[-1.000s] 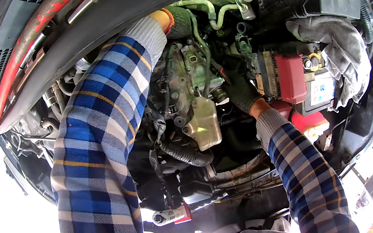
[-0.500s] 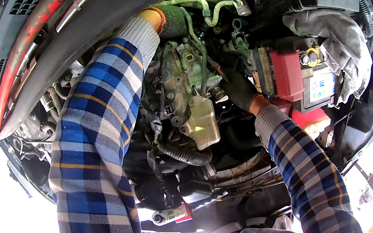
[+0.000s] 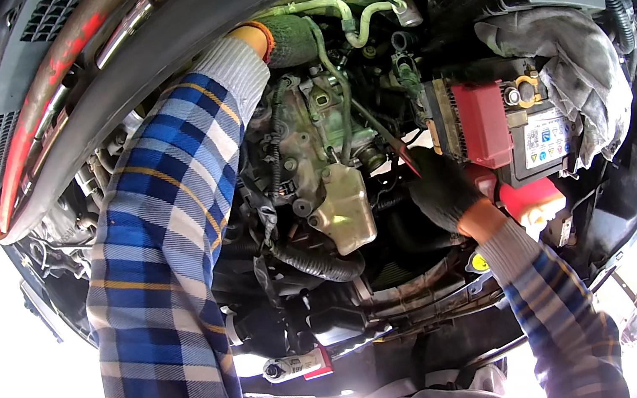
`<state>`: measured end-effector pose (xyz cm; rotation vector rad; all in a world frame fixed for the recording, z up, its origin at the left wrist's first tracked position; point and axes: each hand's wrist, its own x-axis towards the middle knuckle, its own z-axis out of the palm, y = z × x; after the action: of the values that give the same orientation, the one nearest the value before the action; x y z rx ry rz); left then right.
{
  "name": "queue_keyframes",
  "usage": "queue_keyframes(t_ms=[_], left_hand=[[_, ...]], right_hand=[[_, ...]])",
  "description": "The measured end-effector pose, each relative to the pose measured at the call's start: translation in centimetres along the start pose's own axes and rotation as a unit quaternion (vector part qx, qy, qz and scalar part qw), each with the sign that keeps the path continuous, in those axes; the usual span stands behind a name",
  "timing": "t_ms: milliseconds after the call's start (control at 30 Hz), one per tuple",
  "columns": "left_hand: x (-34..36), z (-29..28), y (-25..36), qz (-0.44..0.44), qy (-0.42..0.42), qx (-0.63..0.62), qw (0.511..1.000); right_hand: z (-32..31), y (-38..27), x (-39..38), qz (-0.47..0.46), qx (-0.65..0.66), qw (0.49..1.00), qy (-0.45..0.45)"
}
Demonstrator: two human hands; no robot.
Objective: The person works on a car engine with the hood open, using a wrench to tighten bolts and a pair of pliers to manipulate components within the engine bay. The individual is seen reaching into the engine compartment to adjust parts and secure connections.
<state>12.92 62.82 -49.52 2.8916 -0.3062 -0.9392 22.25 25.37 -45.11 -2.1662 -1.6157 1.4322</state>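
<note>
My left hand (image 3: 291, 42), in a dark knit glove with an orange cuff, reaches to the far side of the engine (image 3: 314, 127). Its fingers are hidden among the pale green hoses (image 3: 341, 12). To the right of the engine, my right hand (image 3: 445, 189) wears a dark glove and is closed around a red-handled screwdriver (image 3: 412, 161). The screwdriver's long thin shaft slants up and left, past the engine's right side. Where its tip ends is hard to make out. A metal heat shield (image 3: 344, 210) sits on the near side of the engine, left of this hand.
The battery (image 3: 544, 146) with its red terminal cover (image 3: 482, 123) stands right of my right hand, a grey cloth (image 3: 570, 78) draped beside it. A black hose (image 3: 317, 263) crosses in front. The raised hood edge (image 3: 165, 51) arches overhead. A white-and-red tool (image 3: 297, 365) lies along the front edge.
My right hand has moved toward me and to the right, drawing the screwdriver back, so more of its shaft shows. My left hand stays in nearly the same place.
</note>
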Motion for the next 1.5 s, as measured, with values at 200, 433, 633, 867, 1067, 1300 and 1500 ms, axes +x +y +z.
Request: queue_keyframes(t_ms=[200,433,633,867,1067,1300,1500], left_hand=[[0.5,2.3,-1.0,-0.046,-0.009,-0.13,0.99],[-2.6,-2.9,-1.5,-0.043,-0.051,-0.129,0.989],[-8.4,-3.8,1.3,-0.212,0.095,-0.183,0.955],[-20.7,-11.4,18.5,-0.337,0.338,-0.237,0.846],[-29.2,-9.7,21.9,-0.427,0.373,-0.027,0.823],[-29.1,-0.5,19.0,-0.512,0.526,-0.099,0.672],[-29.1,-0.4,19.7,-0.51,0.547,-0.078,0.66]], right_hand=[[-6.5,-3.1,-12.5,-0.063,-0.033,0.987,0.147],[-5.8,-0.6,-26.9,0.112,0.033,0.987,0.11],[0.6,4.4,-33.4,0.117,-0.009,0.964,0.238],[3.9,5.6,-33.2,0.059,-0.006,0.957,0.284],[4.8,5.7,-32.3,0.036,-0.061,0.932,0.356],[3.9,5.1,-31.9,0.053,-0.093,0.928,0.356],[5.3,5.5,-33.4,0.076,-0.053,0.938,0.334]])
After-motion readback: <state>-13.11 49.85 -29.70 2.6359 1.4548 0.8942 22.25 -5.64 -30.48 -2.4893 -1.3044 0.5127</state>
